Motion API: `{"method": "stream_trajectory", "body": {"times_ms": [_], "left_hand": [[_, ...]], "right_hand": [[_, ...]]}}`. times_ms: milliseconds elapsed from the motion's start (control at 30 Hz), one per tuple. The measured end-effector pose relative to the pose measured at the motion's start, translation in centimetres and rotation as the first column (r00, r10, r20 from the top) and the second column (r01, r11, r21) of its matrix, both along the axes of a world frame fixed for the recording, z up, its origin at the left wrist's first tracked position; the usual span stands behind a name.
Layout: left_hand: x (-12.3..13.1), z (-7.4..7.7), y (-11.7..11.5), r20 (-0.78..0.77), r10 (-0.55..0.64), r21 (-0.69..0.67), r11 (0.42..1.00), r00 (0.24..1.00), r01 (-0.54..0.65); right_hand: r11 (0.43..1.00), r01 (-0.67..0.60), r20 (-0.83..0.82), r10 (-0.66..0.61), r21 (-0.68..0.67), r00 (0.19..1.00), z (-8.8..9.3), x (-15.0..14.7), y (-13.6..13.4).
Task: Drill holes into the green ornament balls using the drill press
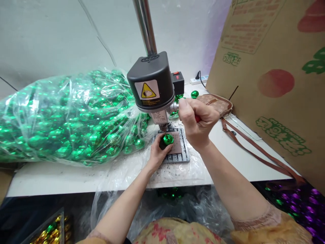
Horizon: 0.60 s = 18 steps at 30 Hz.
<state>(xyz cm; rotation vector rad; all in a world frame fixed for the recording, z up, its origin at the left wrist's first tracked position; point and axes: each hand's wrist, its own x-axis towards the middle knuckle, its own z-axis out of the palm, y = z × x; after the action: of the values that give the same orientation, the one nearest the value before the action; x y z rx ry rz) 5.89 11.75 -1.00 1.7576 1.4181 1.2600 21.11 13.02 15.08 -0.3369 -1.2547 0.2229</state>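
Note:
A black bench drill press [152, 81] with a yellow warning label stands in the middle of the table. My left hand [160, 149] grips a shiny green ball [168, 139] between thumb and fingers, right under the drill's chuck [164, 127]. Beneath the ball is the slotted grey base plate [186, 155], strewn with dark chips. Whether the bit touches the ball, I cannot tell. To the right of the drill head, my right hand [198, 118] is wrapped round the feed lever [175, 107], whose red knob shows between the fingers.
A big clear bag of green balls [68, 118] fills the table's left side. On the right are a brown handbag [218, 103] with its strap, a loose green ball [194, 94] and a tall cardboard box [274, 81]. Purple balls [299, 206] and gold balls [53, 234] sit below table level.

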Motion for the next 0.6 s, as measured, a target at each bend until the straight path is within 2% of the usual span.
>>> {"method": "stream_trajectory", "body": {"times_ms": [167,600], "left_hand": [[0.1,0.0,-0.1,-0.002,-0.009,-0.017,1.000,1.000,0.009],[0.2,0.2,-0.4,0.057,-0.009,-0.055,0.998,0.998,0.013]], "right_hand": [[0.999,0.021,-0.005,-0.021,0.032,1.000,-0.8,0.0,0.1],[0.987,0.056,-0.002,-0.056,0.152,0.998,-1.5,-0.1,0.2]]}}
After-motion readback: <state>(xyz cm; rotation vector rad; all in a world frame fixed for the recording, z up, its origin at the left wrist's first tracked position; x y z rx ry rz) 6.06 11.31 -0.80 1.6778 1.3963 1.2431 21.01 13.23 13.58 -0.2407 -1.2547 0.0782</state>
